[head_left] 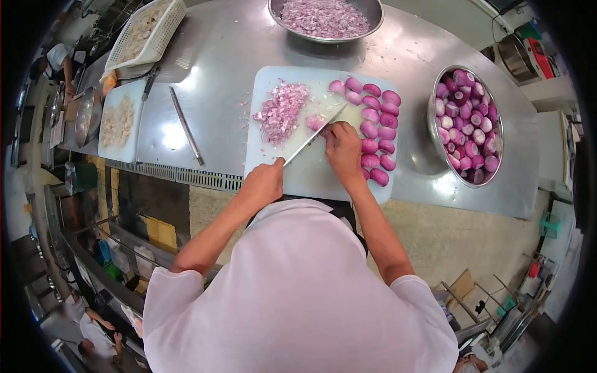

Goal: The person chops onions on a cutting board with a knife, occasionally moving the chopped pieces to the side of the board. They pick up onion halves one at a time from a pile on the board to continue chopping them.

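My left hand (262, 183) is closed around the handle of a kitchen knife (309, 140), its blade slanting up and to the right across the cutting board (298, 168). Against the blade, my right hand (344, 149) has its fingers bent over an onion piece, mostly hidden beneath them. Cut onion (315, 122) lies on the other side of the blade. A heap of chopped red onion (283, 112) covers the board's left part. Peeled onion halves (369, 129) stand in rows along its right side, close to my right hand.
A metal bowl of whole peeled onions (430, 115) stands at right, and a bowl of chopped onion (326, 40) at the back. Leftward lie a metal rod (186, 126), a second board (134, 137) with pale chopped food, another knife (149, 82) and a white basket (163, 37). Other people are farther off.
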A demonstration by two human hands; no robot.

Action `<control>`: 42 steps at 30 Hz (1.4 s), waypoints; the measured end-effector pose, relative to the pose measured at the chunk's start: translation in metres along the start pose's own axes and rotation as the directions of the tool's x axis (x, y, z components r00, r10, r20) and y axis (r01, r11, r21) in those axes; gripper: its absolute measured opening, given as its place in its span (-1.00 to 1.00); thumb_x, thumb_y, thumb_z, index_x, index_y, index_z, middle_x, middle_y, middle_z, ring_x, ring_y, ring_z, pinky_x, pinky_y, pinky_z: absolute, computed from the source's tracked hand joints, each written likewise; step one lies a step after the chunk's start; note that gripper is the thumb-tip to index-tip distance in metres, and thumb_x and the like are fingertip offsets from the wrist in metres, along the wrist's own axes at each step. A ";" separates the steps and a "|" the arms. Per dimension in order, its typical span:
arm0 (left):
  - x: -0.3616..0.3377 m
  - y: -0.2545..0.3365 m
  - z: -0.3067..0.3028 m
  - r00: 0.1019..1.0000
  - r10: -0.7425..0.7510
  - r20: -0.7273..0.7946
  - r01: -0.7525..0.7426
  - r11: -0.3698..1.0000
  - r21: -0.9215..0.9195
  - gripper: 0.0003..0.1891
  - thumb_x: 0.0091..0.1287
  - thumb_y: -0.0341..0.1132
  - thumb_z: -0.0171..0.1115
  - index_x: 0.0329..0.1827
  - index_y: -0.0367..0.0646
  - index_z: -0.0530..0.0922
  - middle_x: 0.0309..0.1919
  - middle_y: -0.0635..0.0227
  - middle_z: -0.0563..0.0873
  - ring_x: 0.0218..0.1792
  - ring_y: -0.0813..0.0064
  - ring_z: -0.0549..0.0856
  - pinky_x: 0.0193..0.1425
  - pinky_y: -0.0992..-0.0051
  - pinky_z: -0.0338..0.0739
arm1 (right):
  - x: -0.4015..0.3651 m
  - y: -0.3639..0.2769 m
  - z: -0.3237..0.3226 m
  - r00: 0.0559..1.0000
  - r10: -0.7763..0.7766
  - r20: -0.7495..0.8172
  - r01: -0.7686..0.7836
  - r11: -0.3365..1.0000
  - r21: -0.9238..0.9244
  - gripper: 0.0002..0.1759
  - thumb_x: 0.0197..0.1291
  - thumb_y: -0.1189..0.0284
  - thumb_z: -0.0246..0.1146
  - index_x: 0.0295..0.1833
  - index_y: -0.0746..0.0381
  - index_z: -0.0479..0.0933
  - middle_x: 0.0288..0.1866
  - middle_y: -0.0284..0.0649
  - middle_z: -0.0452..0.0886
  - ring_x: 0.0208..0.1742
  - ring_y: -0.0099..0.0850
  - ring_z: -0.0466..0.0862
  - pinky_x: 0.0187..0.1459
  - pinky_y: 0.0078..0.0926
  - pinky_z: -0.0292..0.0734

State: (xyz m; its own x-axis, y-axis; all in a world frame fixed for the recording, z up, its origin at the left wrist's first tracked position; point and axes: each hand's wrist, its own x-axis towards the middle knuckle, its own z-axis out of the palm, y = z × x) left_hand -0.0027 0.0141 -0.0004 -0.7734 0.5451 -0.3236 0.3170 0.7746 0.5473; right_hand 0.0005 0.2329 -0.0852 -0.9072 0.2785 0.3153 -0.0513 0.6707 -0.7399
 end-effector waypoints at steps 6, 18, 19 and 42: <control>-0.001 -0.007 -0.001 0.996 -0.054 -0.064 0.054 0.998 0.006 -0.77 0.31 -0.52 0.11 0.00 -0.39 0.47 -0.54 -0.19 0.61 -0.42 -0.22 0.65 -0.31 -0.05 0.45 | 0.000 -0.004 -0.003 0.999 -0.041 -0.002 0.040 0.998 -0.057 -0.80 0.11 0.62 0.26 -0.12 0.28 0.65 -0.16 -0.05 0.62 -0.16 -0.05 0.62 -0.14 -0.13 0.55; -0.015 0.003 -0.001 0.993 -0.055 -0.105 0.052 0.998 -0.030 -0.71 0.30 -0.52 0.11 0.07 -0.42 0.48 -0.55 -0.17 0.62 -0.42 -0.22 0.65 -0.30 -0.06 0.48 | 0.012 -0.006 -0.003 0.998 0.030 0.046 -0.032 0.999 0.034 -0.83 0.09 0.68 0.25 -0.18 0.34 0.62 -0.18 0.02 0.60 -0.20 0.05 0.65 -0.17 -0.08 0.56; -0.017 0.007 -0.004 0.993 -0.062 -0.104 0.051 0.993 -0.105 -0.69 0.30 -0.53 0.12 0.09 -0.42 0.48 -0.54 -0.17 0.63 -0.42 -0.21 0.65 -0.29 -0.05 0.48 | 0.015 -0.007 -0.003 0.998 0.041 0.043 -0.042 0.998 0.036 -0.84 0.09 0.68 0.24 -0.19 0.34 0.63 -0.20 0.02 0.60 -0.20 0.05 0.65 -0.16 -0.08 0.56; 0.000 0.013 0.005 0.998 -0.053 -0.037 0.051 0.997 -0.049 -0.75 0.32 -0.49 0.12 0.02 -0.42 0.49 -0.53 -0.22 0.62 -0.40 -0.25 0.65 -0.27 -0.05 0.49 | 0.013 -0.003 0.004 1.000 0.011 -0.016 -0.010 0.997 0.081 -0.87 0.10 0.73 0.19 -0.23 0.38 0.57 -0.24 0.06 0.58 -0.22 0.09 0.61 -0.19 -0.05 0.51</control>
State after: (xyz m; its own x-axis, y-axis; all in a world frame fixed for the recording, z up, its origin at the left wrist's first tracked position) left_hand 0.0043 0.0252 0.0026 -0.8091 0.4908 -0.3232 0.2496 0.7849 0.5671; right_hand -0.0127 0.2314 -0.0811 -0.9011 0.2967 0.3161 -0.0758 0.6101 -0.7887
